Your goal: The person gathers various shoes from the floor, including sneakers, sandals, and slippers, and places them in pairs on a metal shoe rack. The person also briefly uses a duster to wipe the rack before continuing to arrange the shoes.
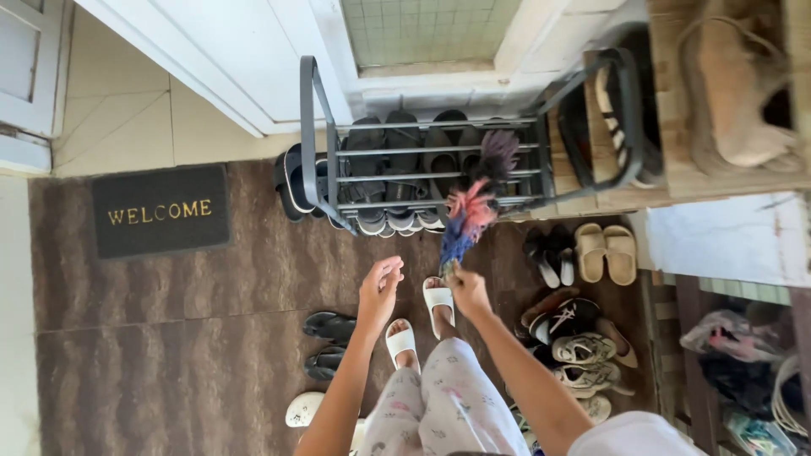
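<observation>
My right hand (pixel 469 290) grips the handle of a multicoloured feather duster (pixel 473 203), whose pink, blue and purple head reaches up onto the metal shoe rack (pixel 314 135). The duster's tip lies over the rack's bars near dark sandals (pixel 401 156) stored on it. My left hand (pixel 378 291) hovers beside the right, fingers loosely curled, holding nothing. Below the hands are my legs in patterned trousers and white slides (pixel 438 297).
A dark doormat (pixel 160 211) lies at the left on the brown tiled floor. Black flip-flops (pixel 328 342) sit left of my feet. Sneakers (pixel 583 350) and beige slides (pixel 605 252) cluster at the right. A wooden shelf with a bag (pixel 731 93) stands at the upper right.
</observation>
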